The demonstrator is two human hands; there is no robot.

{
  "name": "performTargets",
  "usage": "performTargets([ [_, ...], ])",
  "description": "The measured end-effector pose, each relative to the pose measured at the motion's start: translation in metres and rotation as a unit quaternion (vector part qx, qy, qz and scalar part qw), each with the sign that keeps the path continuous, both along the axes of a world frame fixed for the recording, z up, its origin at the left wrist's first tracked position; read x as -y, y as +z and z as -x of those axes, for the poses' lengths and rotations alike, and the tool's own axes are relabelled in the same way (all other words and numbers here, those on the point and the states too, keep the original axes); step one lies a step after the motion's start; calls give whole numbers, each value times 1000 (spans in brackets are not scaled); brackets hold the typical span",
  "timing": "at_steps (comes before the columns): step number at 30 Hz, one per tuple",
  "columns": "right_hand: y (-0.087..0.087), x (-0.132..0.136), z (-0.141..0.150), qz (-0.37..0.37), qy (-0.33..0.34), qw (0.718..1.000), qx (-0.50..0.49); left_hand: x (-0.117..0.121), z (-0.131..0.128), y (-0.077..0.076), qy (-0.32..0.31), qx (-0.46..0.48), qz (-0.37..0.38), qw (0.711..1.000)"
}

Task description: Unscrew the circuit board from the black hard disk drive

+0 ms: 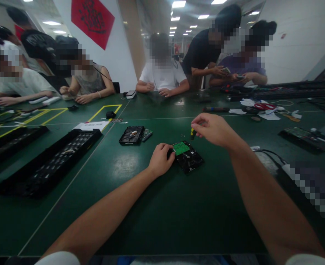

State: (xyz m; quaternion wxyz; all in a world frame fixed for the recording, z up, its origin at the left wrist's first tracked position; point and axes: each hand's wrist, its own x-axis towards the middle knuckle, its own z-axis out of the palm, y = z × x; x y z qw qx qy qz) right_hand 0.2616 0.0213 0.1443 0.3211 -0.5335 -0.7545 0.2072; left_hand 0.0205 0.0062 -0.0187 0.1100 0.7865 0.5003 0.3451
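A black hard drive (191,161) with a green circuit board (181,148) on its upper face lies on the green table in front of me. My left hand (161,159) grips the drive's left edge, fingers curled around it. My right hand (210,129) pinches a small yellow-and-black screwdriver (192,133), held upright over the drive's far right corner. Whether its tip touches a screw is too small to tell. A few tiny screws (182,135) lie just behind the drive.
Left of the drive sit another black hard drive (131,135) and a loose circuit board (147,134). A long black tray (60,158) lies farther left. At right are a drive with its board showing (303,138), cables and paper scraps (269,114). Several people sit or stand across the table.
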Motion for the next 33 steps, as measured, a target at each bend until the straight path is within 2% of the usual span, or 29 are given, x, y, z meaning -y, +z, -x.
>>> performTargets([
  [9,4,4,0,-24,3,999,35,0,0,1,-3,-2,-4,1000],
  [13,4,5,2,-12,-16,999,34,1,-1,3,-7,-2,-4,1000],
  [18,3,5,4,17,2,1000,15,0,0,1,-3,3,-4,1000],
  [24,4,5,3,-38,22,998,50,-1,0,-1,-3,3,-2,1000],
  [30,2,5,1,-9,0,1000,7,1,-1,3,-1,1,-3,1000],
  [33,1,3,1,-20,8,999,27,1,-1,3,2,3,-2,1000],
])
